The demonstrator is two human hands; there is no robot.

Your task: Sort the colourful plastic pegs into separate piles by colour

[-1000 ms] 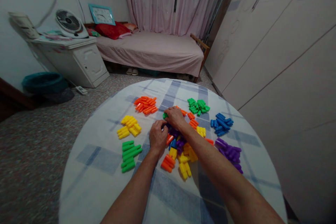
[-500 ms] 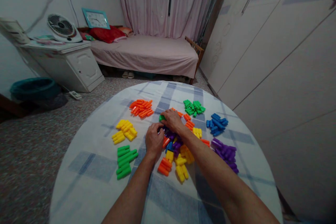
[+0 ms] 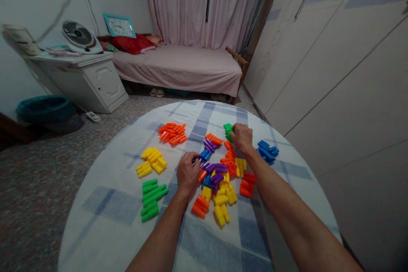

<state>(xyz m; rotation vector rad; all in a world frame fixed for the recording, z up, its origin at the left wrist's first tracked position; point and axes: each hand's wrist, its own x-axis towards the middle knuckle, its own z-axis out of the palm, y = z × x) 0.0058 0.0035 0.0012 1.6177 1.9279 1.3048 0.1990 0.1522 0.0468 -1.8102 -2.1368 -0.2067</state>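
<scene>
Finger-like plastic building pieces lie in colour groups on a round table. My left hand (image 3: 188, 173) rests at the middle cluster, its fingers curled on a purple plastic piece (image 3: 196, 160) at the cluster's left edge. Beside it are a blue piece (image 3: 205, 154), purple pieces (image 3: 219, 169), yellow pieces (image 3: 225, 189) and orange pieces (image 3: 200, 206). My right hand (image 3: 242, 137) is at the green pile (image 3: 228, 131) at the back right, fingertips pinched on a green plastic piece. The hand covers part of that pile. My right forearm hides the area on the right.
On the checked tablecloth (image 3: 197, 242) stand an orange pile (image 3: 172, 133), a yellow pile (image 3: 152, 161), green pieces (image 3: 153, 199) and a blue pile (image 3: 267, 151). Beyond the table are a bed (image 3: 181, 66), a white cabinet (image 3: 102, 80) with a fan (image 3: 79, 34), and a wardrobe (image 3: 334, 72).
My right hand has moved right from the middle cluster to the green pile. The green piece under its fingers earlier has left the cluster. My left hand has stayed nearly in place.
</scene>
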